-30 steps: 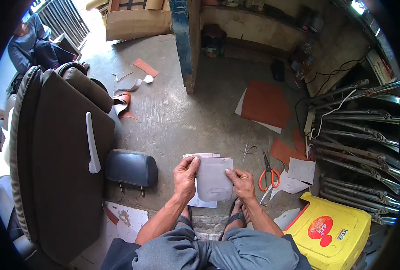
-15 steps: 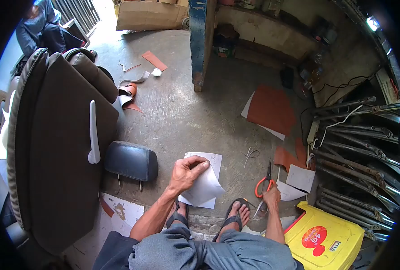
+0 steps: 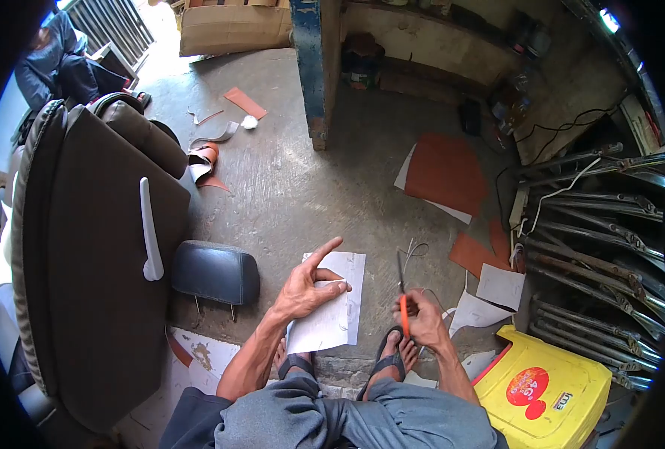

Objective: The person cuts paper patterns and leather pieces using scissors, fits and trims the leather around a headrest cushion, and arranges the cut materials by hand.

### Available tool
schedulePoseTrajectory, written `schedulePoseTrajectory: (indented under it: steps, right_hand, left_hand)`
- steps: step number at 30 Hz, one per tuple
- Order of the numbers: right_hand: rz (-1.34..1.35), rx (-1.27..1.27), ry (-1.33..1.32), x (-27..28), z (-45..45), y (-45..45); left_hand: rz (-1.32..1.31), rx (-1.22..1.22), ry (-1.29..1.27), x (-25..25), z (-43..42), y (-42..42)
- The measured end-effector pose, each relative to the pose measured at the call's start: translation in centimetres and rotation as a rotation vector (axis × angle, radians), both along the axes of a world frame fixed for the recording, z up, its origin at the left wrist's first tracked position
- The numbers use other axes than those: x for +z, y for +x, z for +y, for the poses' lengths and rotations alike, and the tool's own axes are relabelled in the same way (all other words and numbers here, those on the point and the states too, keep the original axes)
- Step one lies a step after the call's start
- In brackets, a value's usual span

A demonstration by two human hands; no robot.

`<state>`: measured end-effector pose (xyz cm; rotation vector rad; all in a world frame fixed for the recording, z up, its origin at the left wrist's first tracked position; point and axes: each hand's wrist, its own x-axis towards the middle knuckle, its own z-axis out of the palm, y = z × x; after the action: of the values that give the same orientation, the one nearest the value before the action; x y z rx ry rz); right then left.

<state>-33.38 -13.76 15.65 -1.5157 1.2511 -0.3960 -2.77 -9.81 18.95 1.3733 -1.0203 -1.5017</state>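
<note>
My left hand [image 3: 302, 292] pinches the edge of a white sheet [image 3: 319, 327] between thumb and curled fingers, its index finger stretched out. Beneath it, partly covered, lies a second white sheet [image 3: 353, 273] with faint marks along its side. My right hand [image 3: 426, 323] is closed round the orange handles of a pair of scissors [image 3: 403, 313], whose dark blades point away from me. The scissors are to the right of the sheets and apart from them. Past their tip, a thin loop of cord [image 3: 415, 252] rests on the floor.
A black headrest [image 3: 215, 271] and a large brown seat [image 3: 111, 247] stand left. Reddish-brown material [image 3: 446, 178] and white-backed offcuts [image 3: 501, 286] lie right, near a yellow box [image 3: 542, 389] and metal bars [image 3: 594, 277]. A blue post [image 3: 308, 67] rises ahead; a person [image 3: 66, 63] sits far left.
My right hand has lifted the scissors from the right and brought them left, toward the sheets. My left hand's index finger has straightened, and the upper sheet now lies flatter.
</note>
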Motion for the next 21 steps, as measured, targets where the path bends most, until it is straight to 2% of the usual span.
schedulePoseTrajectory:
  steps: [2, 3, 7, 11, 13, 17, 20, 21]
  right_hand:
    - [0.072, 0.191, 0.226, 3.2, 0.2, 1.7]
    - [0.145, 0.295, 0.013, 3.6, 0.3, 2.4]
    - [0.099, 0.44, -0.102, 4.9, -0.4, 3.2]
    - [0.104, 0.469, -0.144, 5.4, -1.0, 3.6]
    - [0.064, 0.5, -0.308, 4.8, -1.2, 3.7]
    - [0.066, 0.497, -0.24, 5.1, -1.3, 3.9]
    - [0.064, 0.481, -0.343, 5.0, -1.2, 3.7]
    - [0.05, 0.487, -0.241, 4.8, -1.2, 3.3]
  left_hand:
    - [0.0, -0.021, -0.014, 0.1, 0.3, 0.2]
    - [0.059, -0.025, -0.021, 0.2, 0.3, 0.3]
    - [0.123, -0.035, -0.041, 0.7, 0.6, 0.9]
    - [0.1, -0.032, -0.057, 0.7, 1.0, 1.3]
    - [0.062, -0.052, -0.057, 0.9, 1.0, 1.2]
    - [0.085, -0.06, -0.021, 1.1, 0.8, 1.1]
    - [0.078, -0.05, -0.048, 0.7, 0.8, 0.7]
    - [0.117, -0.032, -0.039, 0.7, 0.8, 0.5]
